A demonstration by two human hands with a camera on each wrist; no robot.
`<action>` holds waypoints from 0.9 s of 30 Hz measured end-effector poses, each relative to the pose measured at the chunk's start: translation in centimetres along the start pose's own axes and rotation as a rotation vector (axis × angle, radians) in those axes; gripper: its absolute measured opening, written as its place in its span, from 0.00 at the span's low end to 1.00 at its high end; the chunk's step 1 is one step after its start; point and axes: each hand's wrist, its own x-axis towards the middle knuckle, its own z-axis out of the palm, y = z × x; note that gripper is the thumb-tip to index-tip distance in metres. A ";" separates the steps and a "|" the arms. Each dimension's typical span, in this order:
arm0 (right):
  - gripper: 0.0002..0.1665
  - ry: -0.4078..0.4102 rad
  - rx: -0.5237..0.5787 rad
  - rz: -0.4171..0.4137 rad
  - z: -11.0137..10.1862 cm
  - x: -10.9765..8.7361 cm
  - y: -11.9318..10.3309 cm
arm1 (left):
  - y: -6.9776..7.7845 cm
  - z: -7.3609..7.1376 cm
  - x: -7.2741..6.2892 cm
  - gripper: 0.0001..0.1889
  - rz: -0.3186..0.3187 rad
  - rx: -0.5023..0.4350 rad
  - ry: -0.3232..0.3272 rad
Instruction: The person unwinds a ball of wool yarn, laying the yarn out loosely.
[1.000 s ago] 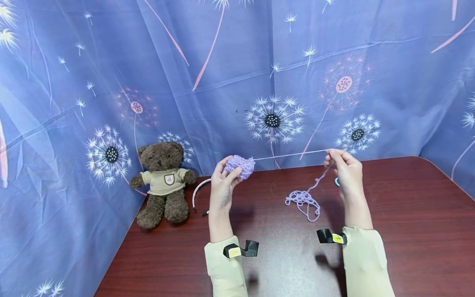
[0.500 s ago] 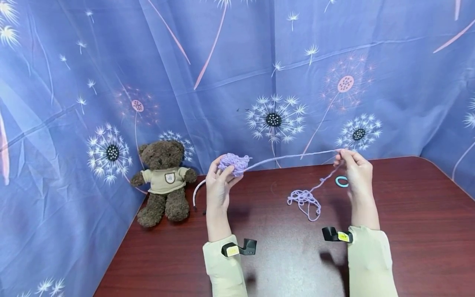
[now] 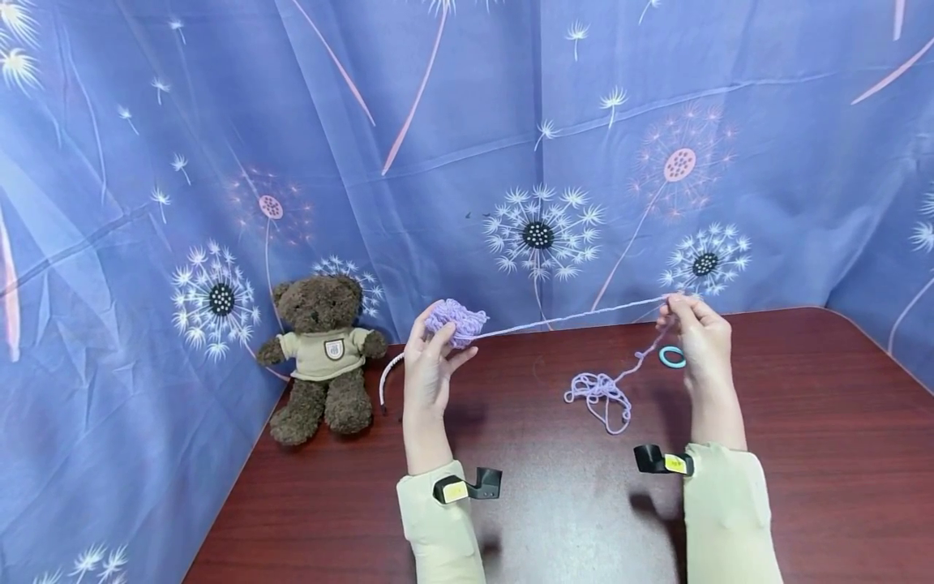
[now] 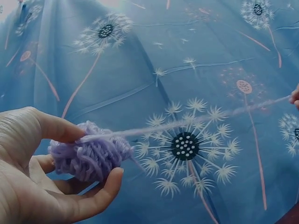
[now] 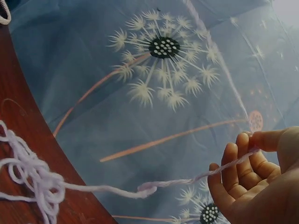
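My left hand [image 3: 429,369] grips a small lilac ball of yarn [image 4: 91,156] above the table, its thumb pressing on the strand where it leaves the ball. From there the yarn strand [image 3: 562,321] runs taut to the right, rising slightly. At its other end my right hand [image 3: 702,337] pinches the strand between thumb and forefinger, the other fingers loosely curled in the right wrist view. Below that pinch the yarn hangs down, with a small knot [image 5: 147,189] in it, to a loose tangle of yarn [image 3: 600,393] lying on the table.
A brown teddy bear [image 3: 321,361] in a beige shirt sits at the left of the dark red table [image 3: 817,454]. Part of a white headband [image 3: 388,377] shows behind my left hand. A turquoise ring [image 3: 671,357] lies next to my right hand. A blue dandelion-print curtain [image 3: 467,146] hangs behind.
Both hands have moved apart, the right one outward and the left a little leftward. The strand sagged slightly half a second ago and is taut now. The turquoise ring has come into fuller view.
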 end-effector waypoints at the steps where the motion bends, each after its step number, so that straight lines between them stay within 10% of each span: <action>1: 0.13 -0.005 -0.028 -0.003 0.2 -0.1 0.1 | -0.1 0.1 0.0 0.24 -0.004 0.006 -0.002; 13: 0.05 -0.225 -0.389 -0.030 4.4 -1.7 1.9 | -0.9 1.4 0.3 0.26 -0.021 0.102 -0.014; 19: 0.22 -0.444 -0.649 -0.050 7.7 -4.2 3.7 | -1.1 1.7 0.2 0.26 -0.009 0.102 -0.015; 27: 0.15 -0.631 -0.674 -0.150 10.9 -7.2 6.4 | -1.3 2.1 0.1 0.25 -0.010 0.095 -0.017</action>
